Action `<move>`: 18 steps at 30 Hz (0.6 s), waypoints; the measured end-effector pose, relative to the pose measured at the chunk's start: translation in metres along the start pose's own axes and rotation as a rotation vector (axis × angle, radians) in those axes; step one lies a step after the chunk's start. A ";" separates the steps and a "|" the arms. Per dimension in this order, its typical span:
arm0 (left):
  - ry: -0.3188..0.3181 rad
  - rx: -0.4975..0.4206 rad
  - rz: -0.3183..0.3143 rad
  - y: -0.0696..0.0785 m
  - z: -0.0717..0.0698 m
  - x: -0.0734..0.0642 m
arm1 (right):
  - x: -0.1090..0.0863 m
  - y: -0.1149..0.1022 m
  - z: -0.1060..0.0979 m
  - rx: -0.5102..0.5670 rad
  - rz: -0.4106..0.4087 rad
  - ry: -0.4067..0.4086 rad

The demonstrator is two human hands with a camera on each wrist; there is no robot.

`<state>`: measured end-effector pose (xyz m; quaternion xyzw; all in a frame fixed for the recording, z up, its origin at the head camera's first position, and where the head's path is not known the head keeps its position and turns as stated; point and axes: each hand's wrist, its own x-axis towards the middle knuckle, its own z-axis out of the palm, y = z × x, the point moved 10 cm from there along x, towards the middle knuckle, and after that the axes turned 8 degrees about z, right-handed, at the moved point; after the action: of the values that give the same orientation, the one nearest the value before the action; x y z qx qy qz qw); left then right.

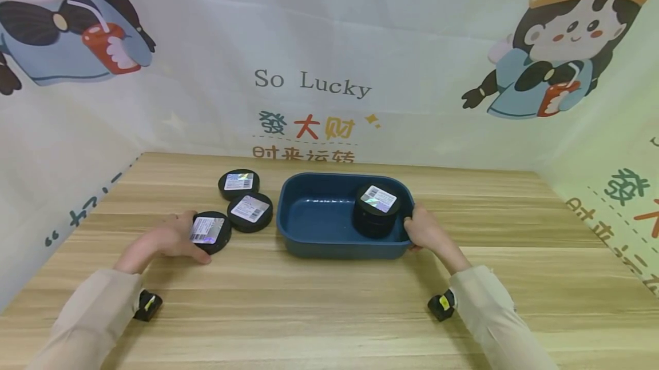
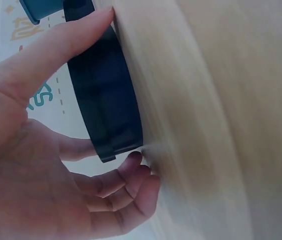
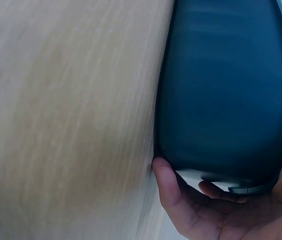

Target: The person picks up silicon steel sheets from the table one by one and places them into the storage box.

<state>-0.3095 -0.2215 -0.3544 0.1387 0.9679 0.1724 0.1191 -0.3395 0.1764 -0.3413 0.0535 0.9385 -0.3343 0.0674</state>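
Note:
A flat round black container [image 1: 211,231] with a silvery label on top lies at the left of the table. My left hand [image 1: 177,237] spans it, thumb on the near side and fingers curled on the other, as the left wrist view shows with the container [image 2: 106,95] standing on the wood. My right hand [image 1: 424,228] grips the right end of a blue rectangular basin [image 1: 340,251]. From the right wrist, its fingers [image 3: 168,182] curl under that end of the basin [image 3: 225,95]. Inside, at the right, sits a stack of black containers [image 1: 374,222] with a label on top.
Two more labelled black containers lie between the left hand and the basin, one nearer [image 1: 250,226] and one farther back [image 1: 239,193]. The wooden table [image 1: 288,313] meets a printed cloth backdrop [image 1: 427,141] behind, and cloth also borders both sides.

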 end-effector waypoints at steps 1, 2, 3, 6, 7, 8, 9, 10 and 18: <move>0.003 -0.006 0.003 0.000 0.000 0.000 | 0.000 0.000 0.000 -0.001 0.001 0.001; 0.006 -0.009 0.008 0.000 0.000 0.001 | 0.000 0.000 0.000 -0.001 0.001 0.003; 0.012 -0.013 0.015 -0.001 0.000 0.001 | 0.000 0.000 0.000 -0.002 0.001 0.004; 0.028 -0.027 0.032 -0.001 -0.001 0.002 | 0.000 0.000 -0.001 -0.002 0.001 0.008; 0.030 -0.029 0.034 -0.002 -0.001 0.002 | 0.000 0.000 -0.001 0.000 0.001 0.009; 0.033 -0.026 0.037 -0.002 -0.001 0.002 | 0.000 0.000 -0.001 0.001 0.000 0.010; 0.036 -0.022 0.037 -0.002 -0.001 0.002 | 0.000 0.000 -0.001 0.002 0.002 0.010; 0.038 -0.017 0.037 -0.002 -0.002 0.002 | 0.000 0.001 -0.001 0.003 0.003 0.011; 0.088 -0.083 0.028 -0.004 -0.005 0.000 | 0.001 0.002 0.000 0.009 0.005 0.012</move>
<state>-0.3123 -0.2269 -0.3511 0.1396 0.9622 0.2201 0.0794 -0.3401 0.1778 -0.3425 0.0581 0.9373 -0.3380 0.0622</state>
